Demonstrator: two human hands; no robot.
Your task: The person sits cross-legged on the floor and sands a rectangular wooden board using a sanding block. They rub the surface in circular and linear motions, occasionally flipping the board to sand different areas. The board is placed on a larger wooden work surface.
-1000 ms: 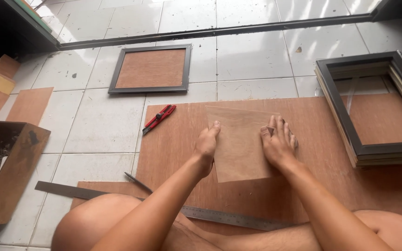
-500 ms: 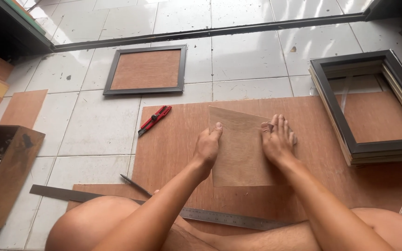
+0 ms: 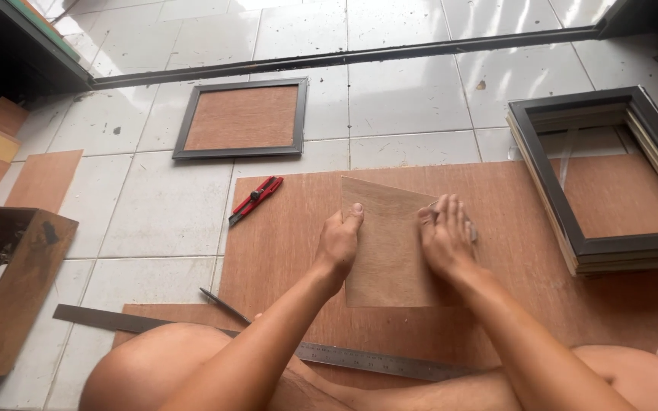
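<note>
Both forearms extend forward. Left hand rests with thumb raised; right hand lies flat, fingers together, well apart.

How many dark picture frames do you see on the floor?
2 clearly: one backed frame on the tiles ahead, one top frame on a stack at right. More frames lie under it, uncountable.

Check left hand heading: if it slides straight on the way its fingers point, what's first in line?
The left hand points up-image along the small plywood panel. Past the big plywood sheet's far edge comes bare tile floor; the framed panel looks clear to its left, though depth is uncertain.
</note>
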